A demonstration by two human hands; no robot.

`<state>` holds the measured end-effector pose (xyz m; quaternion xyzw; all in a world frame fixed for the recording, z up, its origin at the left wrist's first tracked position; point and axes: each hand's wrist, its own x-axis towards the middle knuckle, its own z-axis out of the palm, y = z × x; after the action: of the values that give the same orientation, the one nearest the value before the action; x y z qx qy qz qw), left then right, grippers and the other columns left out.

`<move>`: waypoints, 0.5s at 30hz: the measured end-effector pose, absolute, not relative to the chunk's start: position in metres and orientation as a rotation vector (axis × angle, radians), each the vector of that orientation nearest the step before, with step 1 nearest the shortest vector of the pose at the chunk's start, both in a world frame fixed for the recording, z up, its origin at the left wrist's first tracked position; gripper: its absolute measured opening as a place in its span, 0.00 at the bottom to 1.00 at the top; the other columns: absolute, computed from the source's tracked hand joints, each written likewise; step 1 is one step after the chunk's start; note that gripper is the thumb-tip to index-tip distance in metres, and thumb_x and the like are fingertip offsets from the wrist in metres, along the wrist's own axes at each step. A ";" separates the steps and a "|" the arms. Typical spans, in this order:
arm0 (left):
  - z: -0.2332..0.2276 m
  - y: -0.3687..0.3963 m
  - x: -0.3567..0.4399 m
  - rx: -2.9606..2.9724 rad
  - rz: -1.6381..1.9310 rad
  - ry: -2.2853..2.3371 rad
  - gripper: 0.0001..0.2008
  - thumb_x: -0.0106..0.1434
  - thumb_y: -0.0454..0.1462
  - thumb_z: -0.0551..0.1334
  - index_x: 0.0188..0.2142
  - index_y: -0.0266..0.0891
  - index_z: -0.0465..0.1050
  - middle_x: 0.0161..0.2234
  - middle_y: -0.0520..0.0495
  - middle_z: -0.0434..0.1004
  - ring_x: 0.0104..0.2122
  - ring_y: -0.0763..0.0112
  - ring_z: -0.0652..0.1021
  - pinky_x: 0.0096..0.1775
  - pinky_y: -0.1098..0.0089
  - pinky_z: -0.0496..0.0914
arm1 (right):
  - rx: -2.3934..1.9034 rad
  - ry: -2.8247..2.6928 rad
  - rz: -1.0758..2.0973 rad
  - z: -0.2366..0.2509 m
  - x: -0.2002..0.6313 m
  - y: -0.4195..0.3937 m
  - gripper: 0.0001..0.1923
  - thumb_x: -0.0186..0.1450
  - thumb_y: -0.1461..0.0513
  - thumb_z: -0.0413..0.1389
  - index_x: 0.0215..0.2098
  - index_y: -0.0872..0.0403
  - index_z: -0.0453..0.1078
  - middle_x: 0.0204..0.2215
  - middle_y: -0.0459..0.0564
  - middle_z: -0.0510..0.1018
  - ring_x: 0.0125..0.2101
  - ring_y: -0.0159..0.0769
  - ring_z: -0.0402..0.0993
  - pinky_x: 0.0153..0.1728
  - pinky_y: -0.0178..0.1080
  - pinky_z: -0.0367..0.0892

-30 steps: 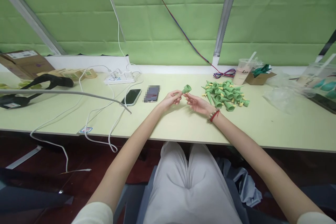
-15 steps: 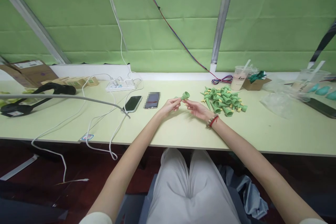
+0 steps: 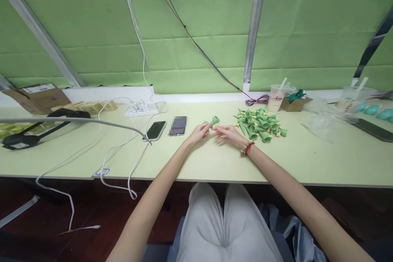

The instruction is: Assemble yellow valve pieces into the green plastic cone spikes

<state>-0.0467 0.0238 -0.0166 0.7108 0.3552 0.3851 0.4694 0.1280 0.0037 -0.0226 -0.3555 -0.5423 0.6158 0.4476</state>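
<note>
Green cone (image 3: 214, 121) pinched btwn left hand (image 3: 199, 132) & right hand (image 3: 227, 134) fingers, drink cup (image 3: 275, 97) w/ straw nearby

Matt, seemingly plastic green cone (image 3: 214, 121); smooth pale laminate table (image 3: 307, 159).

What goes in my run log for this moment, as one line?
left hand: grips green cone | right hand: at cone's end | green cone pile: right, on table

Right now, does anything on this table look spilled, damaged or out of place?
Nothing looks damaged or spilled. The left hand holds a green cone, with the right hand at it. The green cones pile lies loose, and white cables hang over the table edge.
</note>
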 end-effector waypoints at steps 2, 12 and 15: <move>-0.015 0.024 -0.048 1.678 0.963 0.803 0.20 0.56 0.53 0.55 0.29 0.37 0.64 0.16 0.59 0.48 0.16 0.81 0.55 0.20 0.77 0.53 | -0.757 -1.263 1.843 -0.016 0.132 0.003 0.18 0.64 0.53 0.49 0.35 0.59 0.72 0.30 0.53 0.79 0.26 0.31 0.76 0.25 0.32 0.73; -0.011 0.019 -0.048 1.656 0.867 0.700 0.22 0.55 0.55 0.55 0.28 0.36 0.64 0.19 0.57 0.50 0.20 0.79 0.53 0.25 0.74 0.50 | -0.611 -0.970 2.102 -0.013 0.134 0.006 0.15 0.67 0.57 0.45 0.37 0.57 0.70 0.25 0.47 0.76 0.21 0.25 0.72 0.18 0.26 0.67; -0.010 0.017 -0.050 1.706 0.875 0.700 0.22 0.55 0.55 0.56 0.30 0.36 0.66 0.20 0.56 0.51 0.21 0.78 0.54 0.25 0.74 0.50 | -0.624 -0.931 2.129 -0.015 0.135 0.007 0.14 0.66 0.58 0.46 0.33 0.58 0.70 0.21 0.45 0.75 0.19 0.24 0.71 0.19 0.25 0.67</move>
<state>-0.0496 0.0174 -0.0101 0.7126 0.2922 0.3652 0.5229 0.1350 0.0072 -0.0152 -0.2421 -0.3611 0.8257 0.3594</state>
